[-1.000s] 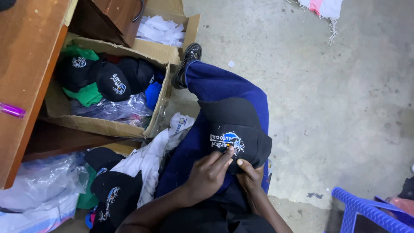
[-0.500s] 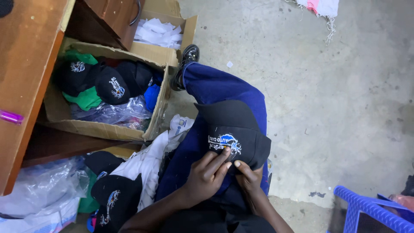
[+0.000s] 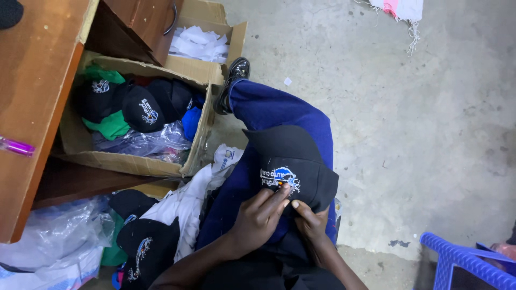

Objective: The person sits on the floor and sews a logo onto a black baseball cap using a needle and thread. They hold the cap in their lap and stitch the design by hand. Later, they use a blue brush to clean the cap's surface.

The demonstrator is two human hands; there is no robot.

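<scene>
Bare concrete floor (image 3: 430,123) fills the right of the view; a wooden worktop (image 3: 32,96) runs down the left edge, with an open cardboard box (image 3: 134,164) of caps and plastic wrap beside it.

Item under handling: a black cap (image 3: 293,166) with an embroidered emblem (image 3: 279,180) on its front, lying across the person's blue-trousered knee (image 3: 274,113). Its long axis runs from the brim, which points away from the body toward the shoe (image 3: 234,75), back to the crown nearest the hands.

Left hand (image 3: 258,217): fingers extended forward, tips resting on the lower edge of the emblem. They press or pick at the stitching and are not wrapped round anything. Right hand (image 3: 309,220): closed on the cap's near edge, thumb on top just beside the emblem, remaining fingers tucked beneath the fabric and hidden.

Governing relation: the emblem sits directly ahead of both sets of fingertips, touching the left and just beside the right thumb. The hands lie side by side, about equally near.

Also noted: more black caps (image 3: 142,249) and white cloth (image 3: 188,207) heaped on the floor at lower left; a blue plastic crate (image 3: 462,263) at lower right.
</scene>
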